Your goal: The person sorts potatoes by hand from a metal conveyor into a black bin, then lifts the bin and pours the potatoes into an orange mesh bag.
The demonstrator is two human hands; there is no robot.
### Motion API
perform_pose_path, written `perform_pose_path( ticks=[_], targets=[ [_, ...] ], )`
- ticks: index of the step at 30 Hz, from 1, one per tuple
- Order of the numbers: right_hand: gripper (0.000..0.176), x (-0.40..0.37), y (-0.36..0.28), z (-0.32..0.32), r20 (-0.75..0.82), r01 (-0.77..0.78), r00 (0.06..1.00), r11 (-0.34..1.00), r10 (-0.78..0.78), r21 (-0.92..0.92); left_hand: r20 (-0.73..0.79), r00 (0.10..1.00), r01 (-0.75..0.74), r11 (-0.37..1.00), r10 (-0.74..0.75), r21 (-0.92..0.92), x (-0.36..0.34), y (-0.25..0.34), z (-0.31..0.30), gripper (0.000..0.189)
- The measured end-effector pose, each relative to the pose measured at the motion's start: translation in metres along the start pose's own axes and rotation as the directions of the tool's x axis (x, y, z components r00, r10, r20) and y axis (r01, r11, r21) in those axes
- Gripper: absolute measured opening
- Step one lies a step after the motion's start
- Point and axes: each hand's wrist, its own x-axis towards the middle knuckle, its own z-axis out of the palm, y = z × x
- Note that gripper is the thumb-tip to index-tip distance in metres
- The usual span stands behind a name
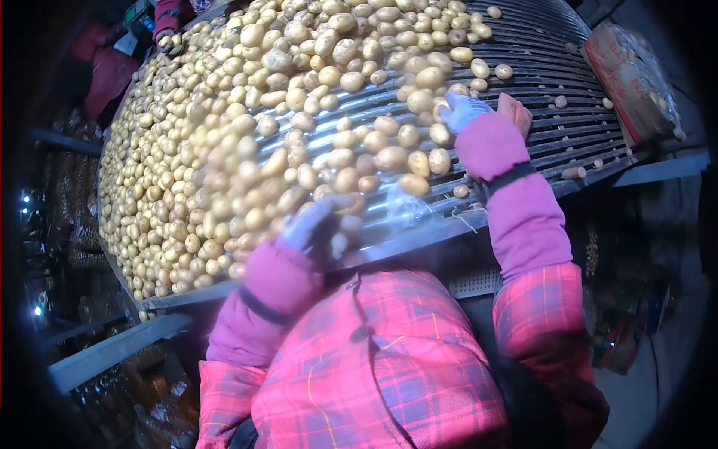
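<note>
Slatted bench (542,63), cut off above, carries heaped potatoes (390,158); the left hand (308,226) is blurred, the right hand (463,112) beside some; whether fingers grip, I cannot tell.

A worker wears a pink-red plaid jacket (419,382) at 6 o'clock, checked in purple with thin yellow lines, a dark button (362,333) on its front. Plain magenta sleeve covers (284,275) at 8 and 3 o'clock meet the plaid sleeves (538,303), each cinched by a narrow dark band (511,176) and puffed toward the wrist. Pale lilac-blue gloves (465,112) cover the right hand (465,114) at 1 o'clock and the blurred left hand (308,226) near 9.
</note>
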Motion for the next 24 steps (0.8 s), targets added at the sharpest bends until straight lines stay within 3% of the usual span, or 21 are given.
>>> perform_pose_path(
  ticks=[1, 2, 5, 7, 9, 11, 13, 14, 15, 16, 17, 19, 20, 21, 23, 24],
  targets=[
    [0.052, 0.008, 0.003, 0.009, 0.051, 0.007, 0.999, 0.986, 0.001, -0.165, 0.021, 0.865, 0.439, 0.735, -0.501, -0.517, 0.007, 0.016, 0.0, 0.034],
    [0.058, 0.01, -0.028, -0.008, 0.169, -0.078, 0.979, 0.972, 0.117, -0.222, 0.059, 0.867, 0.445, 0.715, -0.495, -0.54, 0.008, 0.002, -0.004, 0.035],
    [0.06, 0.021, -0.026, 0.002, 0.237, -0.04, 0.969, 0.992, 0.067, -0.119, 0.086, 0.853, 0.446, 0.633, -0.515, -0.632, 0.001, -0.023, -0.012, 0.036],
    [0.062, 0.024, -0.02, 0.008, 0.147, -0.02, 0.989, 0.999, 0.025, -0.038, 0.082, 0.845, 0.429, 0.578, -0.528, -0.694, 0.0, -0.02, -0.012, 0.037],
    [0.059, 0.002, -0.049, -0.021, 0.289, -0.218, 0.953, 0.859, 0.086, 0.463, 0.074, 0.876, 0.341, 0.502, -0.477, -0.795, 0.005, -0.008, -0.008, 0.039],
    [0.057, -0.029, -0.088, -0.04, 0.394, -0.069, 0.9, 0.833, -0.185, 0.549, 0.098, 0.852, 0.354, 0.429, -0.514, -0.831, 0.016, -0.02, -0.01, 0.044],
    [0.048, -0.047, -0.103, -0.026, 0.401, 0.062, 0.809, 0.741, -0.43, 0.669, 0.193, 0.867, 0.368, 0.329, -0.46, -0.869, 0.028, -0.026, -0.006, 0.044],
    [0.048, -0.045, -0.101, -0.017, 0.396, 0.065, 0.812, 0.741, -0.428, 0.669, 0.146, 0.869, 0.368, 0.422, -0.472, -0.829, 0.029, -0.029, -0.005, 0.043],
    [0.043, -0.042, -0.097, -0.007, 0.282, 0.339, 0.834, 0.844, -0.474, 0.416, 0.097, 0.872, 0.367, 0.51, -0.479, -0.778, 0.03, -0.033, -0.004, 0.043],
    [0.038, -0.041, -0.099, -0.005, 0.184, 0.537, 0.819, 0.839, -0.543, 0.087, 0.212, 0.869, 0.381, 0.332, -0.446, -0.863, 0.035, -0.039, -0.009, 0.035],
    [0.038, -0.043, -0.103, -0.003, 0.179, 0.531, 0.823, 0.842, -0.539, 0.091, 0.216, 0.866, 0.388, 0.335, -0.45, -0.859, 0.034, -0.042, -0.011, 0.035],
    [0.029, -0.049, -0.11, -0.003, 0.345, 0.511, 0.816, 0.858, -0.464, -0.055, 0.078, 0.806, 0.35, 0.366, -0.587, -0.863, 0.031, -0.04, -0.007, 0.026],
    [0.035, -0.047, -0.106, -0.001, 0.307, 0.524, 0.819, 0.85, -0.485, -0.057, -0.109, 0.833, 0.331, 0.646, -0.542, -0.688, 0.032, -0.042, -0.001, 0.023],
    [0.035, -0.044, -0.103, -0.004, 0.302, 0.526, 0.82, 0.848, -0.487, -0.06, -0.11, 0.836, 0.327, 0.65, -0.537, -0.686, 0.03, -0.041, 0.0, 0.023],
    [0.038, -0.035, -0.099, -0.012, 0.365, 0.313, 0.849, 0.92, -0.383, 0.236, -0.146, 0.901, 0.31, 0.842, -0.408, -0.44, 0.024, -0.041, -0.003, 0.03],
    [0.038, -0.035, -0.099, -0.016, 0.32, 0.213, 0.882, 0.899, -0.346, 0.383, -0.147, 0.929, 0.284, 0.91, -0.339, -0.303, 0.025, -0.04, -0.005, 0.035]
  ],
)
